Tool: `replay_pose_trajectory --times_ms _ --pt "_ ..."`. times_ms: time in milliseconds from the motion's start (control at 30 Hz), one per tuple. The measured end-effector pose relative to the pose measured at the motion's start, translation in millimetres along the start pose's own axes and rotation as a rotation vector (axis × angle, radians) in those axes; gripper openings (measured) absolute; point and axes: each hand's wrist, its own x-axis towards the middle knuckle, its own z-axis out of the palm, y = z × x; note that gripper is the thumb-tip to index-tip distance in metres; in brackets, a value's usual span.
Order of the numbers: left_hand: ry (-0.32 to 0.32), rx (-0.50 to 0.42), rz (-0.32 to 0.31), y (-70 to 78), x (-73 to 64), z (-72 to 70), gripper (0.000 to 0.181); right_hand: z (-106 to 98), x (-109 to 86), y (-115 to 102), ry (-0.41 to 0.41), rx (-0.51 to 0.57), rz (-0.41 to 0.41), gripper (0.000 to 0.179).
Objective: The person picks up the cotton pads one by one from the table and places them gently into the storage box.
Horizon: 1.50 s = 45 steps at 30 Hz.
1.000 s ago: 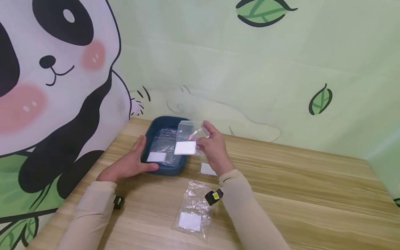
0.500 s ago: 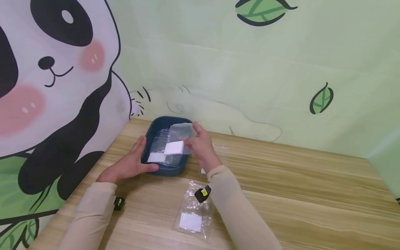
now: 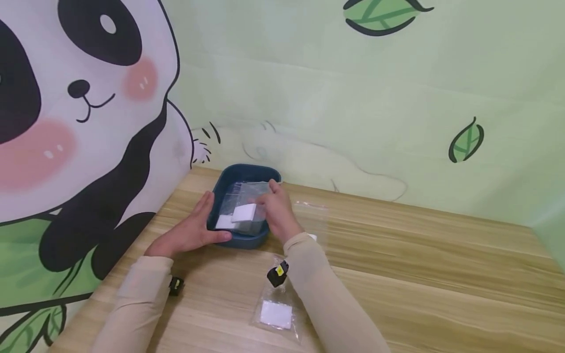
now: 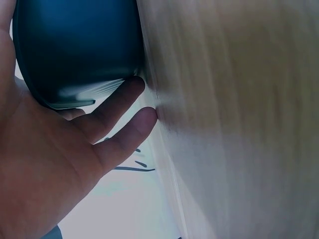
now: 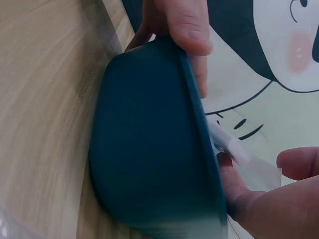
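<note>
My left hand (image 3: 187, 233) rests against the left side and near corner of a dark blue box (image 3: 244, 241), its fingers straight along the wall and its thumb at the front rim. The left wrist view shows straight fingers (image 4: 124, 137) beside the box wall. Over the box's right part, my right hand (image 3: 279, 212) pinches a clear zip bag (image 3: 253, 191) with a white rectangle in it. Part of this bag lies over another clear bag (image 3: 224, 222) inside the box. In the right wrist view the pinched bag (image 5: 254, 167) shows at the rim.
A clear bag with a white rectangle (image 3: 276, 315) lies on the wooden table (image 3: 419, 274) near the right forearm. Another bag (image 3: 313, 215) lies right of the box, partly hidden by the right arm. Behind stands a panda-printed backdrop (image 3: 353, 98).
My right hand has moved left and down, carrying the zip bag from beside the rim to over the box's interior. The left hand has stayed against the box.
</note>
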Motion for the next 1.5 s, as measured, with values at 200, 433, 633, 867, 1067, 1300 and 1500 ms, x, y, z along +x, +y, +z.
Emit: replay_pose_trajectory --times_ms 200,433,633,867,1067,1300,1500 --pt "0.003 0.003 0.014 1.9 2.0 2.2 0.125 5 8.8 7 0.006 -0.011 0.030 0.080" --pt "0.014 0.011 0.035 4.9 3.4 3.4 0.126 14 20.1 19 0.064 -0.140 0.024 0.081" --pt "0.017 -0.003 0.038 4.2 4.0 4.8 0.126 16 24.8 27 0.094 -0.272 0.001 0.081" --pt "0.014 -0.008 0.021 2.3 3.2 4.7 0.127 20 27.5 29 0.062 -0.338 0.010 0.082" --pt "0.011 -0.017 -0.003 0.1 3.3 5.3 0.127 24 31.3 31 0.060 -0.377 0.041 0.079" --pt "0.009 -0.031 -0.012 -0.3 1.2 3.3 0.127 30 34.9 35 0.068 -0.384 0.061 0.078" --pt "0.010 -0.028 -0.021 -2.2 -0.9 0.5 0.126 33 34.0 36 0.087 -0.432 0.025 0.074"
